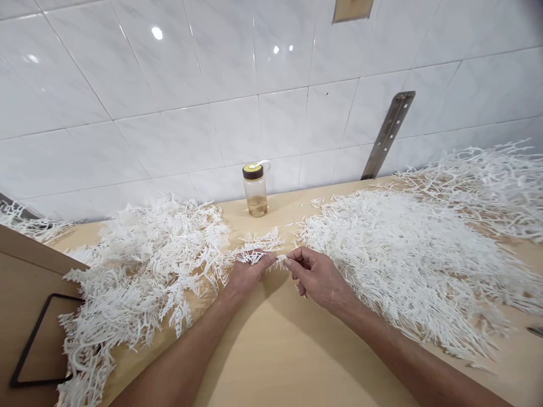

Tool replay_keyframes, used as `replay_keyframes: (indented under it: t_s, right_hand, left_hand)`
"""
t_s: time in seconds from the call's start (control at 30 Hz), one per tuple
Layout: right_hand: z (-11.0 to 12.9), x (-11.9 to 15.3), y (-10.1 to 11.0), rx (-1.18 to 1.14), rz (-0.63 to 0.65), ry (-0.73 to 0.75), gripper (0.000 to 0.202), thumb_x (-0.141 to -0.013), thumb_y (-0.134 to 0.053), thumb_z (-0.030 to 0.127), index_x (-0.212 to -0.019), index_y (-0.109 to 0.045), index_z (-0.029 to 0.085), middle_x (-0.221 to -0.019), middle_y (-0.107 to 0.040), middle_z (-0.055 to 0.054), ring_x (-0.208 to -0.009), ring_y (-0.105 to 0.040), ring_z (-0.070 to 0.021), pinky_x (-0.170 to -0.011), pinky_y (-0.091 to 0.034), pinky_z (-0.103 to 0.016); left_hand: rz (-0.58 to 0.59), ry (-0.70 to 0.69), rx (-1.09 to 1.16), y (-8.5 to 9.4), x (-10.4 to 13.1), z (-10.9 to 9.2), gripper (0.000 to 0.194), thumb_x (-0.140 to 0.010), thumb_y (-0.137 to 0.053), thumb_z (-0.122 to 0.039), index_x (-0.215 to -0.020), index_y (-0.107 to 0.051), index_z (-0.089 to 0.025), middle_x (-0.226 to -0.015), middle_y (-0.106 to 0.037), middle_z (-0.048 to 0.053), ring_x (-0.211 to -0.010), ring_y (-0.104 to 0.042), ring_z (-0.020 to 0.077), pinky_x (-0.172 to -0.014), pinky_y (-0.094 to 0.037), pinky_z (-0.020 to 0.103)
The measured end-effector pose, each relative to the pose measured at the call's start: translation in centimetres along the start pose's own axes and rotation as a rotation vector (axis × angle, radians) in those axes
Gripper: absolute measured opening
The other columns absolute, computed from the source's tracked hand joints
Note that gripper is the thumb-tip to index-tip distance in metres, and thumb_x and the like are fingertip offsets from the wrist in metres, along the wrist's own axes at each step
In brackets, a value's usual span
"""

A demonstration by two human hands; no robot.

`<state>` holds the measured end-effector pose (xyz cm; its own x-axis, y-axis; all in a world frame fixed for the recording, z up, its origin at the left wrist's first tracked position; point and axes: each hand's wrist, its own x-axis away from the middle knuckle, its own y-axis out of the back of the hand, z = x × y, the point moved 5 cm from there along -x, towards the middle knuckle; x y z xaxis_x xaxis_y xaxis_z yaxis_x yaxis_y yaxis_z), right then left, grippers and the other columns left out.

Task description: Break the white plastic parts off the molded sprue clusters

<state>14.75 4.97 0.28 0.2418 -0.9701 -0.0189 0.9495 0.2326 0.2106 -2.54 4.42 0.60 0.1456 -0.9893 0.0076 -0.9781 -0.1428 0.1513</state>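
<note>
Between my hands, over the middle of the wooden table (263, 350), is a small white branched plastic piece (280, 259). My left hand (250, 271) is closed on white branched pieces, some of them lying across its fingers. The thumb and forefinger of my right hand (316, 277) pinch the other end of the small piece. A heap of tangled white branched pieces (156, 254) lies to the left. On the right spreads a larger heap of thin white pieces (407, 254). A few loose white pieces (269, 238) rest just beyond my hands.
A bottle with a dark and green lid (255, 192) stands near the tiled wall (229, 130). A metal bracket (388, 135) leans at the wall. Long white strands (500, 192) lie at the far right. A brown box or panel (34, 311) with a black frame stands at the left.
</note>
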Motion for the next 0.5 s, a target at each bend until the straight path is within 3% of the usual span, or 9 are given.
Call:
replay_keyframes:
  t_s: [0.27, 0.5]
  right_hand:
    - [0.0, 0.0, 0.2, 0.044, -0.018, 0.009, 0.029, -0.084, -0.061, 0.049, -0.081, -0.060, 0.020, -0.066, -0.057, 0.004, -0.038, -0.051, -0.0087, -0.042, -0.044, -0.024]
    - [0.7, 0.5, -0.3, 0.126, 0.052, 0.104, 0.027, -0.088, -0.057, 0.044, -0.077, -0.060, 0.020, -0.067, -0.058, 0.003, -0.042, -0.049, -0.0090, -0.044, -0.043, -0.025]
  left_hand:
    - [0.035, -0.052, -0.049, -0.3, 0.5, -1.2, 0.035, -0.069, -0.077, -0.049, -0.087, -0.071, -0.018, -0.099, -0.073, 0.009, -0.099, -0.064, 0.0282, -0.092, -0.046, 0.040]
    - [-0.035, -0.029, -0.132, 0.1, 0.1, -0.6, 0.029, -0.072, -0.074, -0.047, -0.079, -0.070, -0.019, -0.087, -0.073, 0.006, -0.085, -0.065, 0.0254, -0.084, -0.047, 0.038]
